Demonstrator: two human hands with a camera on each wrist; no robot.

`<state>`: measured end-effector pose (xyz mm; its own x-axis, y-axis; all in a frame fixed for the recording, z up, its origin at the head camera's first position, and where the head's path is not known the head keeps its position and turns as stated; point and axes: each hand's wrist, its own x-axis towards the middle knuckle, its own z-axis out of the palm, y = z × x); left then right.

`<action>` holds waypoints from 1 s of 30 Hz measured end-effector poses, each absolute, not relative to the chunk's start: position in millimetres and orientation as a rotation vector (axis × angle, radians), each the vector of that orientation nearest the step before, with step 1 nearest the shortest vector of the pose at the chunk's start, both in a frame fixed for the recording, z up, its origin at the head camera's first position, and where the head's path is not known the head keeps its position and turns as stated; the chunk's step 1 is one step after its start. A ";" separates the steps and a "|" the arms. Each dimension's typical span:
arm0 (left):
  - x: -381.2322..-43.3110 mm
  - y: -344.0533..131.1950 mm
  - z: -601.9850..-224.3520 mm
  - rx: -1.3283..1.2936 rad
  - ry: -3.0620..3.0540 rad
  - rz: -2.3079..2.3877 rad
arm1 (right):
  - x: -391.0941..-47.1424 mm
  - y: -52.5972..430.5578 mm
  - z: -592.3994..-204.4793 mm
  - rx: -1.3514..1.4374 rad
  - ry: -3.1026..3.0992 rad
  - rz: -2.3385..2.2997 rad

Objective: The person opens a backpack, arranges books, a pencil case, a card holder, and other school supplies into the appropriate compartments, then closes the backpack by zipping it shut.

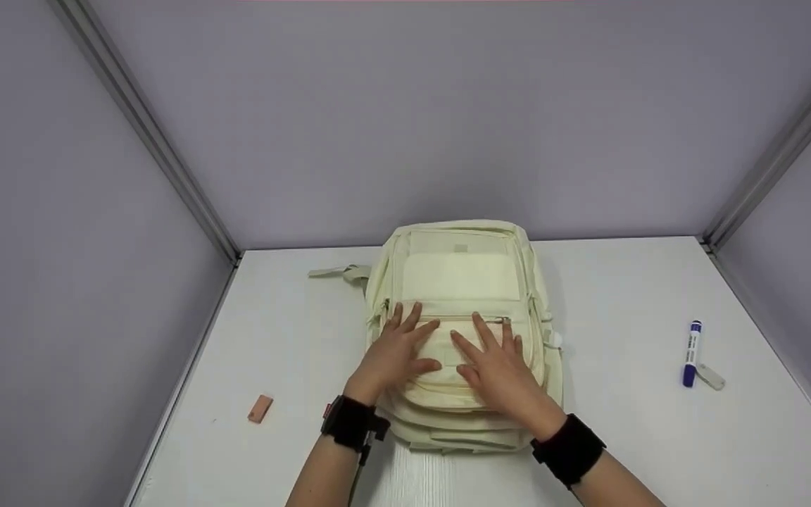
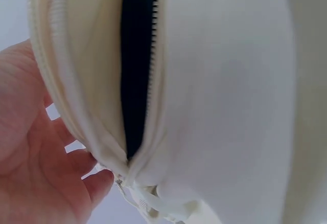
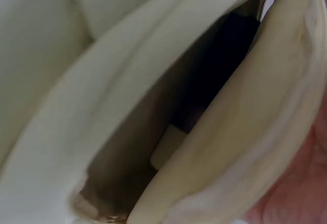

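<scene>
A cream backpack (image 1: 462, 276) lies front side up on the white table. My left hand (image 1: 393, 358) rests with fingers spread on the left of its front pocket. On the pocket's right side rests my right hand (image 1: 503, 372), its fingers also spread. In the left wrist view, a zipped opening gapes beside the hand, showing a dark item (image 2: 137, 70) inside. The right wrist view looks into the gaping compartment too, where a dark item (image 3: 217, 63) and a pale piece (image 3: 167, 146) sit; their kinds cannot be made out.
An orange-pink eraser-like block (image 1: 260, 408) lies at the left. To the right are a blue-and-white marker (image 1: 692, 352) and a small whitish oblong item (image 1: 711, 377). A strap (image 1: 338, 272) sticks out left of the backpack. A grey wall (image 1: 405, 120) stands behind.
</scene>
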<state>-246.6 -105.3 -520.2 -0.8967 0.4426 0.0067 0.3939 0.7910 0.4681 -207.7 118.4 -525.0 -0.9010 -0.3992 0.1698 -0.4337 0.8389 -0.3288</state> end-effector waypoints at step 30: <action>-294.3 -140.9 -541.4 0.174 3.217 0.976 | -223.7 120.3 -524.2 0.814 -2.896 0.291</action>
